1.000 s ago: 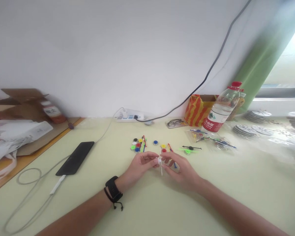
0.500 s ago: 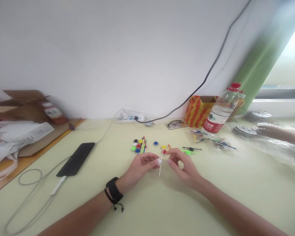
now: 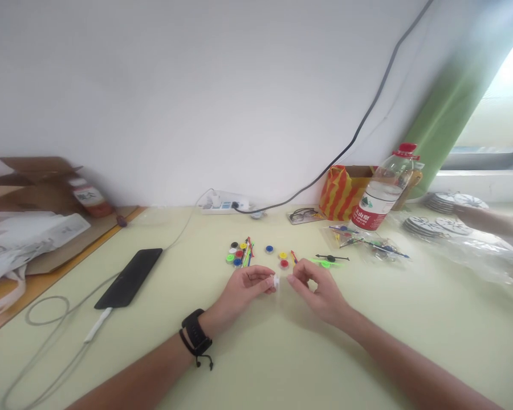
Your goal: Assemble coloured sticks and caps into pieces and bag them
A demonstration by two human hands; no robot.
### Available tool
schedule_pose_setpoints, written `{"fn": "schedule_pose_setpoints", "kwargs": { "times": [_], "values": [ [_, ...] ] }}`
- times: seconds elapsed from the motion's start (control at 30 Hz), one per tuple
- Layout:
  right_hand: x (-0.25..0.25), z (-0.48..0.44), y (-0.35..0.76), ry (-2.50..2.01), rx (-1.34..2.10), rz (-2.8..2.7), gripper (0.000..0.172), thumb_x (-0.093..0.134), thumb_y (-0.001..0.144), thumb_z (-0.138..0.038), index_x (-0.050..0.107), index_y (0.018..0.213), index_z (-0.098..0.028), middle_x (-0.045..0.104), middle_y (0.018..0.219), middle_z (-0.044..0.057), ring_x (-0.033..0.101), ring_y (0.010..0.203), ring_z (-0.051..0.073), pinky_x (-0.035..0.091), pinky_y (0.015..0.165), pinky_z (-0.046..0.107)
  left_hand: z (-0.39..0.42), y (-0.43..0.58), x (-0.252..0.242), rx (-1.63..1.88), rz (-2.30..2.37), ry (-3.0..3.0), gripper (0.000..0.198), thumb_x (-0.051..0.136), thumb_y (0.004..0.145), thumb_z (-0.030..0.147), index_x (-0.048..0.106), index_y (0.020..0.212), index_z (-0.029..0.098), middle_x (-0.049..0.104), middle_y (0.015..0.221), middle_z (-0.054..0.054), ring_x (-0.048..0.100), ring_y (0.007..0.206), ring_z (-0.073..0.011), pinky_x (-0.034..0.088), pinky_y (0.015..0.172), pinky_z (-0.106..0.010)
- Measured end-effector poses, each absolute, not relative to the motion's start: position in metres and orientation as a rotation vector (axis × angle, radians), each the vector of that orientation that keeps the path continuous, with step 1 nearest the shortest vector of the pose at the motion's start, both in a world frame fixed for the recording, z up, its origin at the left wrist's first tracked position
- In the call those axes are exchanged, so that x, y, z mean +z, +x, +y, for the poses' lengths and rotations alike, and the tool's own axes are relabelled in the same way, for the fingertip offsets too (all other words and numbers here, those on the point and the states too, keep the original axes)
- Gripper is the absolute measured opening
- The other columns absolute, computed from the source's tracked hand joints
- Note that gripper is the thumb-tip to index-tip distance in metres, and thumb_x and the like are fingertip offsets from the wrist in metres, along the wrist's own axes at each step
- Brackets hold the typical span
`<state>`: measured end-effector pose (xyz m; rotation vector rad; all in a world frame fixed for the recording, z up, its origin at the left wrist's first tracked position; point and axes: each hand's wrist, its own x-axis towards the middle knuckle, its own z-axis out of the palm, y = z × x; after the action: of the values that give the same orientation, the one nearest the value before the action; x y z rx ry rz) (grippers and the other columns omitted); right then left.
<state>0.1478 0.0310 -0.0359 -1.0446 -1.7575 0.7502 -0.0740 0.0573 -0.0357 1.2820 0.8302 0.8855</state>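
My left hand (image 3: 250,283) pinches a small white round spinner base (image 3: 276,281) between thumb and fingers above the table. A faint pale smear beside it is too blurred to make out. Just to its right, my right hand (image 3: 318,289) is curled, thumb and index fingertips close together, with nothing visible in them. Beyond my hands lie a red round piece (image 3: 284,263), a yellow one (image 3: 283,255) and a blue one (image 3: 269,249). A black arrow spinner (image 3: 332,258) and a green one (image 3: 326,265) lie past my right hand.
Several coloured rounds and arrows (image 3: 239,254) lie beyond my left hand. A phone (image 3: 130,278) with its cable is at left, a power strip (image 3: 224,206) by the wall. A water bottle (image 3: 380,193) and bagged spinners (image 3: 367,242) stand right. Another person's hand (image 3: 481,219) touches stacked discs (image 3: 427,226).
The thin white arrow that stood out upright at the white base no longer shows clearly. My right thumb and index finger have drawn closer together. The other person's hand has moved among the discs.
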Motion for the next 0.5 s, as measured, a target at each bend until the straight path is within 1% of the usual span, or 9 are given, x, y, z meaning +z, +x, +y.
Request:
{"fn": "schedule_pose_setpoints", "kwargs": {
  "times": [0.07,0.1,0.17,0.27,0.37,0.43,0.5],
  "values": [
    [-0.037,0.029,0.144,-1.002,0.808,-1.769,0.011,0.061,0.096,-0.031,0.055,0.091,-0.022,0.061,0.079,0.0,0.057,0.067,0.015,0.046,0.06,0.027,0.057,-0.074,-0.036,0.886,0.817,1.292,0.032,0.083,0.085,0.038,0.075,0.105,0.014,0.075,0.091,-0.008,0.07,0.084,-0.0188,0.057,0.081,-0.029],
    [-0.038,0.029,0.143,-0.987,0.823,-1.787,0.008,0.062,0.095,-0.028,0.056,0.096,-0.023,0.063,0.083,0.001,0.059,0.069,0.015,0.048,0.062,0.028,0.058,-0.074,-0.036,0.886,0.812,1.297,0.032,0.082,0.085,0.038,0.075,0.105,0.014,0.075,0.092,-0.008,0.07,0.084,-0.0187,0.057,0.081,-0.029],
    [-0.041,0.028,0.14,-0.967,0.824,-1.829,0.009,0.061,0.094,-0.024,0.057,0.103,-0.024,0.067,0.091,0.002,0.062,0.072,0.015,0.051,0.064,0.028,0.058,-0.074,-0.036,0.881,0.807,1.305,0.032,0.082,0.086,0.038,0.075,0.106,0.014,0.075,0.093,-0.009,0.07,0.085,-0.0191,0.057,0.082,-0.029],
    [-0.045,0.028,0.14,-0.963,0.798,-1.885,0.018,0.059,0.095,-0.021,0.059,0.111,-0.027,0.07,0.1,0.003,0.064,0.075,0.015,0.053,0.066,0.029,0.058,-0.073,-0.036,0.879,0.801,1.298,0.032,0.082,0.086,0.038,0.076,0.106,0.014,0.076,0.096,-0.01,0.072,0.089,-0.0206,0.057,0.084,-0.03],
    [-0.049,0.03,0.142,-0.966,0.776,-1.907,0.028,0.059,0.094,-0.021,0.058,0.121,-0.028,0.071,0.102,0.004,0.065,0.077,0.016,0.054,0.067,0.029,0.058,-0.073,-0.035,0.891,0.796,1.273,0.033,0.083,0.084,0.039,0.076,0.106,0.015,0.076,0.099,-0.01,0.073,0.09,-0.0221,0.057,0.085,-0.032],
    [-0.052,0.03,0.143,-0.968,0.756,-1.896,0.04,0.06,0.094,-0.022,0.053,0.133,-0.029,0.069,0.102,0.004,0.065,0.076,0.016,0.055,0.067,0.029,0.057,-0.073,-0.035,0.906,0.802,1.259,0.034,0.084,0.083,0.039,0.076,0.105,0.015,0.076,0.097,-0.01,0.073,0.087,-0.0217,0.057,0.084,-0.033],
    [-0.053,0.03,0.144,-0.979,0.741,-1.877,0.058,0.06,0.093,-0.023,0.041,0.148,-0.03,0.067,0.103,0.004,0.063,0.073,0.015,0.055,0.066,0.029,0.057,-0.073,-0.034,0.914,0.809,1.253,0.034,0.084,0.083,0.039,0.076,0.105,0.015,0.076,0.095,-0.009,0.072,0.085,-0.0206,0.058,0.083,-0.032]
  ]
}}
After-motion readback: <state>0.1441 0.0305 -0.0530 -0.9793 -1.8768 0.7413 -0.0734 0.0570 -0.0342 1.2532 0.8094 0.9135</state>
